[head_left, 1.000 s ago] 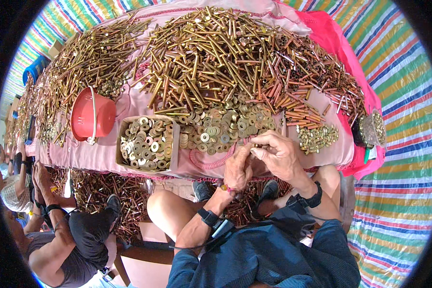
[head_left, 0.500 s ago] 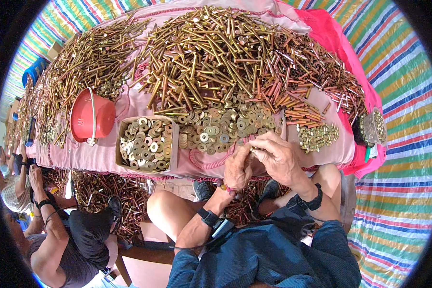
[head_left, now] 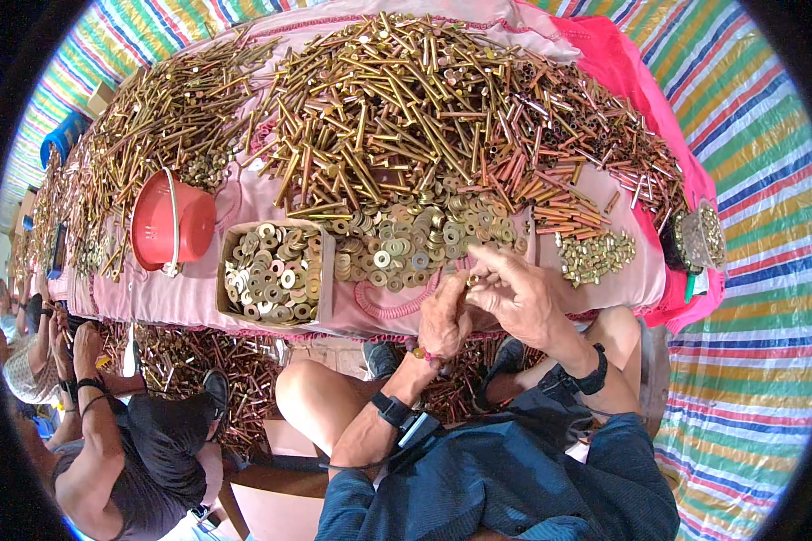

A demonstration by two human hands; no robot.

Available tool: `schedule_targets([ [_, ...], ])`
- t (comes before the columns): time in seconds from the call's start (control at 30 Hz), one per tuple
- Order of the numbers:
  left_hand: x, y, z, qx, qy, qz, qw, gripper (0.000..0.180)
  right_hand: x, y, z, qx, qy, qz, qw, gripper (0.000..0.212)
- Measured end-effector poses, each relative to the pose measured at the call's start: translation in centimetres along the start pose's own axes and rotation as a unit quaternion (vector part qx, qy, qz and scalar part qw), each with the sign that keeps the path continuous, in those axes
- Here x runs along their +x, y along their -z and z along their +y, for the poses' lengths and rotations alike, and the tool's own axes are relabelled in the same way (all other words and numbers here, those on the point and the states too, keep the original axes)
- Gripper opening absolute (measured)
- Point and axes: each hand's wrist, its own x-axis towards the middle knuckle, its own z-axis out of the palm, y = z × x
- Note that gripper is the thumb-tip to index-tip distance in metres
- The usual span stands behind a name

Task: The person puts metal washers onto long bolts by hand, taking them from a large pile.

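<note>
Above the near edge of the pink-clothed table [head_left: 176,293], your hands are together: the left hand [head_left: 445,317] pinches a small brass-coloured metal piece [head_left: 472,280], and the right hand's [head_left: 516,298] fingers are right beside it (whether they grip too, I can't tell). Beyond lie flat washers [head_left: 401,248], then heaped bolts [head_left: 379,108]. Leftward stand a cardboard box [head_left: 328,275] of washers and a red bucket [head_left: 192,221]. Striped plastic sheeting [head_left: 753,325] spreads at the right; a co-worker [head_left: 104,451] sits at the left.
</note>
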Motion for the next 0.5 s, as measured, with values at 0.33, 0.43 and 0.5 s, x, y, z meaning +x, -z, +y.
schedule_targets([
  [0.33,0.2,-0.1,0.1,0.023,0.000,0.004,1.000,0.043,-0.2,-0.5,0.7,-0.020,-0.042,0.009,0.999,0.021],
  [0.43,-0.1,0.2,0.0,0.020,0.033,-0.035,0.999,0.045,0.1,-0.5,1.5,-0.150,0.130,0.068,0.978,0.026],
  [0.5,0.0,0.1,-0.3,0.015,0.001,-0.029,0.999,0.047,0.0,-0.1,1.2,-0.064,0.000,-0.004,0.998,0.027],
])
